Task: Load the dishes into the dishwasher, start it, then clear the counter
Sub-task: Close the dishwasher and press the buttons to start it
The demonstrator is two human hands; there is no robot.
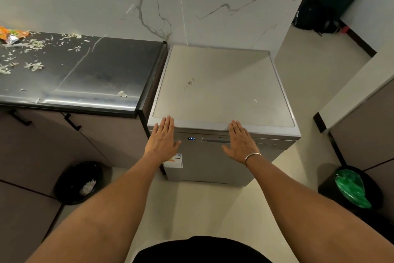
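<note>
A grey freestanding dishwasher (221,88) stands against the marble wall with its door closed. A small lit display (191,138) on its front panel reads 130, and the door handle (215,140) runs beside it. My left hand (163,137) and my right hand (239,141) are both flat with straight fingers, held over the front top edge of the machine, left and right of the display. Neither hand holds anything. No dishes are in view.
The dark counter (85,75) at left carries scattered vegetable scraps (34,65) and an orange wrapper (12,33). A black bin (80,181) stands under the counter; a bin with a green bag (351,188) stands at right. Pale floor runs between them.
</note>
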